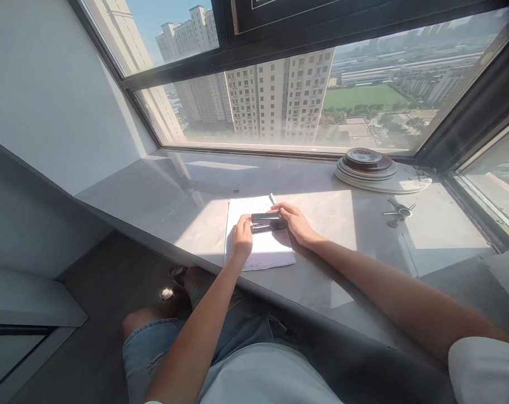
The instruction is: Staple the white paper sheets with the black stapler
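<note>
Your left grip (243,238) is closed on the left end of a black object (260,217), and your right grip (297,223) is closed at its right end, so it spans the space between them, over the paper (263,255). You probably hold both ends for steadiness. It shows two dark bars with a slit between, rather like a stapler, but its exact kind is hard to make out, and the right grip covers one end. You cannot tell whether it touches the sheets.

The paper lies beneath it on the window sill (325,216), seemingly set there to be within easy reach of both grips; its print is too faint to read. A slim white stick (272,198) pokes out just beyond the right grip, its lower part hidden.

Well to the right of that grip lie keys (399,212), and beyond them stacked plates (364,160), smaller ones uppermost, likely for stability.
</note>
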Demonstrator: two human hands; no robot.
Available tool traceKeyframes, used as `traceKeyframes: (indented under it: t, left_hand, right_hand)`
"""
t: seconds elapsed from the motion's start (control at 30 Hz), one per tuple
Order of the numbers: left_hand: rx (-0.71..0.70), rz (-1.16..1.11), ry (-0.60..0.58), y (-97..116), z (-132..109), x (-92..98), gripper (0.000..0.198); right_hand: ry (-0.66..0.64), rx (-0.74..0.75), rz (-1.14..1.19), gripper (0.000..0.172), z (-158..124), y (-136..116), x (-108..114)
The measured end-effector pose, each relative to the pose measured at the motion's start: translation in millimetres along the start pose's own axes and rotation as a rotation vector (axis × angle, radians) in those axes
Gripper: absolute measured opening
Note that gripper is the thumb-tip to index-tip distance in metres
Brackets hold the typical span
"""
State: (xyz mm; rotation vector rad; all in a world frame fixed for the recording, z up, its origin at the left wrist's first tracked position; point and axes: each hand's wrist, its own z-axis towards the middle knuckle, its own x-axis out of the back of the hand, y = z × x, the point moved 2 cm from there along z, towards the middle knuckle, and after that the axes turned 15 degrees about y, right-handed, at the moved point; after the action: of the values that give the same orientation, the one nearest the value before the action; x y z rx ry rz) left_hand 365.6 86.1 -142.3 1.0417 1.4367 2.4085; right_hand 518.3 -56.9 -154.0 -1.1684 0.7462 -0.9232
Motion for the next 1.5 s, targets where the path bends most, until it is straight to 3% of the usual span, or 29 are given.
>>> traceKeyframes:
  t: [0.1,0.23,0.5,0.63,0.73,0.8,0.9,1.03,1.23,1.33,1.43,1.5]
  left_hand:
    - [0.004,-0.039,0.016,-7.6,4.7,0.6,0.046]
    - [0.023,-0.063,0.041,-11.3,7.8,5.7,0.043]
    - [0.027,-0.041,0.026,-2.8,6.0,8.0,0.036]
    - [0.006,0.054,0.01,-4.5,9.0,6.8,0.04]
    - [-0.149,0.218,0.029,-7.6,11.6,12.4,0.038]
    - [-0.255,0.371,0.039,-9.9,11.9,18.1,0.033]
    - [-0.334,0.515,0.02,-11.1,10.9,23.6,0.038]
    - [-0.358,0.558,-0.041,-10.5,10.3,19.7,0.054]
    - [-0.393,0.565,-0.139,-13.4,8.5,-0.7,0.06]
    - [-0.378,0.581,-0.126,-8.3,6.1,-8.1,0.051]
    - [-0.393,0.531,-0.166,2.7,0.4,-9.9,0.047]
    - [-0.405,0.486,-0.231,9.8,-4.0,-8.5,0.047]
  right_hand:
    - [-0.024,-0.051,0.033,0.033,1.0,1.4,0.1]
    - [-0.038,-0.009,0.003,0.036,-1.6,-5.2,-0.6]
    - [-0.183,0.224,-0.196,0.036,-15.7,-20.5,-9.5]
    - [-0.067,0.239,-0.219,0.03,-15.4,-17.9,-7.2]
    - [0.08,0.165,-0.266,0.022,-5.9,-23.8,4.7]
    - [0.099,0.048,-0.326,0.02,3.8,-35.7,15.8]
    - [0.044,0.027,-0.517,0.022,18.5,-64.6,31.3]
    - [-0.151,0.072,-0.813,0.019,27.7,-91.9,42.5]
    - [-0.459,-0.028,-0.853,0.027,24.1,-85.4,44.5]
    - [-0.571,0.084,-0.773,0.037,19.4,-78.9,35.7]
    - [-0.57,0.252,-0.726,0.041,14.4,-74.0,25.2]
    - [-0.566,0.26,-0.704,0.047,12.5,-71.1,21.6]
